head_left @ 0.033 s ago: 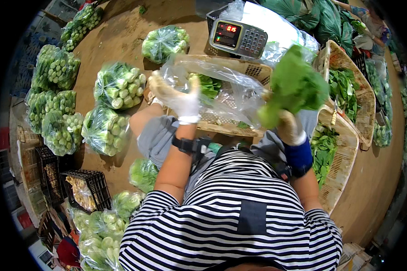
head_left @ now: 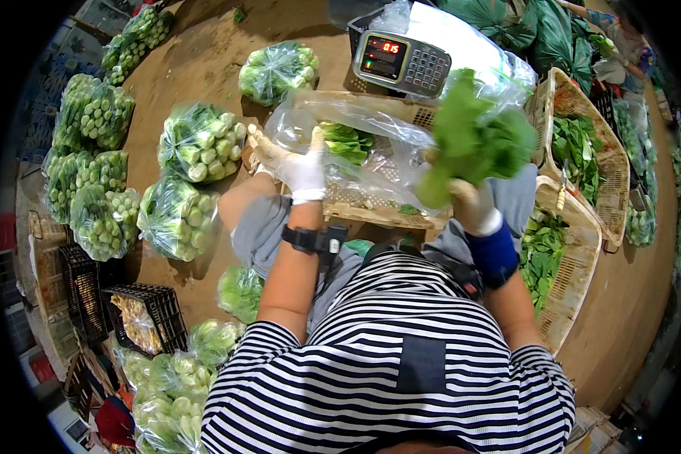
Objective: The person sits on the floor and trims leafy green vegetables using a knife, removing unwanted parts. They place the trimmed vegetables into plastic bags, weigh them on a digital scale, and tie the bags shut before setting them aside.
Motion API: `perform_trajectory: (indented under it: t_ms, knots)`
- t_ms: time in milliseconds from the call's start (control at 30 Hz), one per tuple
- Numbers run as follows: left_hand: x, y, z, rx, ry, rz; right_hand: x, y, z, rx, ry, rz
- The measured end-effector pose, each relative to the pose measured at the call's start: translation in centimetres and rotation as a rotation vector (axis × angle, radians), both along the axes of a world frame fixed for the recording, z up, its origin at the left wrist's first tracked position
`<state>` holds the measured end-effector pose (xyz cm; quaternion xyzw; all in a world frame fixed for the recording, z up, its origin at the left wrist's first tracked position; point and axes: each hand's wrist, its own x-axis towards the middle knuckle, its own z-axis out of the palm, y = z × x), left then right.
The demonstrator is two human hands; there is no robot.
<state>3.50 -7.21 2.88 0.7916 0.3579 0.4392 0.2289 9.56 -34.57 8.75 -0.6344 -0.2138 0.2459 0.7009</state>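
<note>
My left hand (head_left: pixel 299 163), in a white glove with tan fingers, has its thumb and fingers spread. It is at the left end of a clear plastic bag (head_left: pixel 397 166); whether it touches the film I cannot tell. The bag lies open in a pale plastic crate (head_left: pixel 386 214), with green leafy vegetables (head_left: pixel 346 142) inside it. Over the crate's right end, my gloved right hand (head_left: pixel 473 208) is closed round a bunch of bok choy (head_left: pixel 480 136), its leaves pointing up and away, slightly blurred. The bunch hides part of the crate and bag.
A digital scale (head_left: pixel 402 64) stands beyond the crate, beside white plastic sheets (head_left: pixel 469 45). At right, two pale crates hold loose greens (head_left: pixel 575 151) and more greens (head_left: pixel 541 253). Packed vegetable bags (head_left: pixel 199 144) stand at left. A black crate (head_left: pixel 147 318) is at lower left.
My right hand has moved a little left with the bok choy, closer to the bag. My left hand has shifted slightly left, its fingers still spread.
</note>
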Motion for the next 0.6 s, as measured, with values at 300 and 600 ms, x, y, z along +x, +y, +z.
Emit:
perform_trajectory:
  t_ms: [300,600]
  knots:
    - [-0.1,10.8,-3.3,-1.557,-0.413,-0.671,6.3,10.1,-17.2,-0.955,-0.201,0.041]
    - [-0.3,10.2,-1.9,-1.506,-0.238,-0.68,2.4,17.3,-17.6,0.067,1.009,-0.242]
